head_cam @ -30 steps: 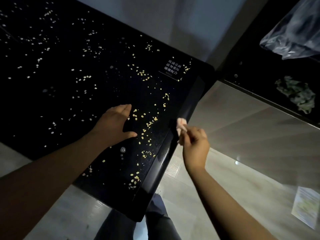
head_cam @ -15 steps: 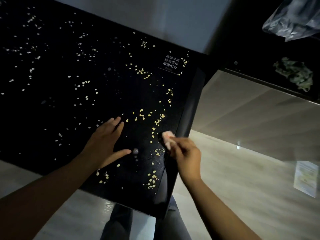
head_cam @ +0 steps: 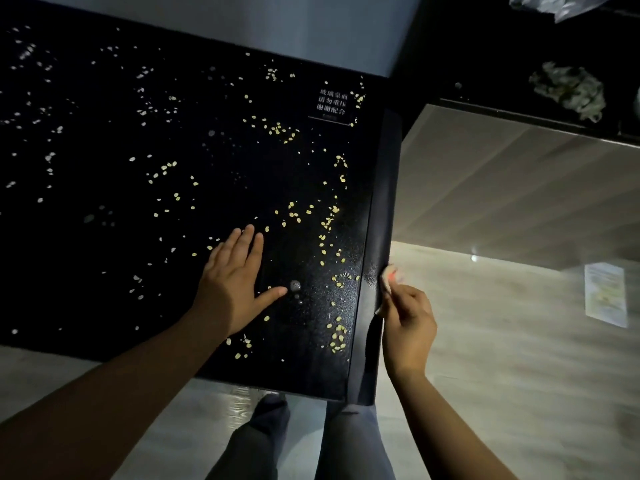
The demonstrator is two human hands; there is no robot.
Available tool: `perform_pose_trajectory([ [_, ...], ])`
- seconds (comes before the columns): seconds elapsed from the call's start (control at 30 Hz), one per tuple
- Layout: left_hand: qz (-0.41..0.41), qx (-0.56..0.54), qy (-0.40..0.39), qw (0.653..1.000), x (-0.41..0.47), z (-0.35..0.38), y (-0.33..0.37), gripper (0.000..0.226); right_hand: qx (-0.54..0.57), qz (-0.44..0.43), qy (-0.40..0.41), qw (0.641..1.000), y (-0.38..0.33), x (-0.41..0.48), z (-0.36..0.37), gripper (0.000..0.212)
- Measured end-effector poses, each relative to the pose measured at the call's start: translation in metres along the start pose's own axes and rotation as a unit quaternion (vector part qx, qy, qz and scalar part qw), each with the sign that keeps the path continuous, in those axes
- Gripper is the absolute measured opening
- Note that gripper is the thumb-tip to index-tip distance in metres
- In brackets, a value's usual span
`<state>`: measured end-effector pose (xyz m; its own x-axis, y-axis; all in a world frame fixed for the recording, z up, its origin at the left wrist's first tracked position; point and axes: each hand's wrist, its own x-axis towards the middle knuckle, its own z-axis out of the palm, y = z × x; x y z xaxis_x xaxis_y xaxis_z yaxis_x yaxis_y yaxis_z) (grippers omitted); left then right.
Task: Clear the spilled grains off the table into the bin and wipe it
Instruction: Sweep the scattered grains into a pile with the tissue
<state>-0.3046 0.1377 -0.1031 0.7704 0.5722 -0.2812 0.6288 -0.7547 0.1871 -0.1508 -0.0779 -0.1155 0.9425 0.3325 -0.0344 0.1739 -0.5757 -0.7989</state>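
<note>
- Your table is black and glossy. Pale grains lie scattered all over its top, thickest in a yellow band near its right edge.
- Your left hand lies flat on the table towards its front, fingers straight, thumb spread, holding nothing.
- Your right hand is at the table's right edge, well apart from the left, pinching a small pale wipe against that edge.
</note>
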Motion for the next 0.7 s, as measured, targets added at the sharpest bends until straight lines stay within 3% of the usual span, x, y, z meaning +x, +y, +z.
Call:
perform_pose_trajectory([
  [0.23, 0.003, 0.009, -0.008, 1.0, 0.0, 0.001, 0.0, 0.104, 0.032, -0.026, 0.007, 0.999, -0.02, 0.02, 0.019, 0.033],
  [0.4, 0.012, -0.001, 0.017, 1.0, -0.003, 0.003, -0.001, 0.099, -0.014, -0.107, -0.13, 0.986, -0.027, -0.033, 0.032, 0.034],
  [0.6, 0.016, 0.004, 0.012, 1.0, 0.0, 0.003, -0.002, 0.097, 0.019, -0.055, 0.011, 0.998, -0.038, -0.007, 0.004, 0.021],
  [0.7, 0.017, 0.014, 0.013, 1.0, 0.0, 0.003, -0.002, 0.097, 0.023, -0.011, 0.027, 0.999, -0.03, 0.013, 0.0, 0.022],
])
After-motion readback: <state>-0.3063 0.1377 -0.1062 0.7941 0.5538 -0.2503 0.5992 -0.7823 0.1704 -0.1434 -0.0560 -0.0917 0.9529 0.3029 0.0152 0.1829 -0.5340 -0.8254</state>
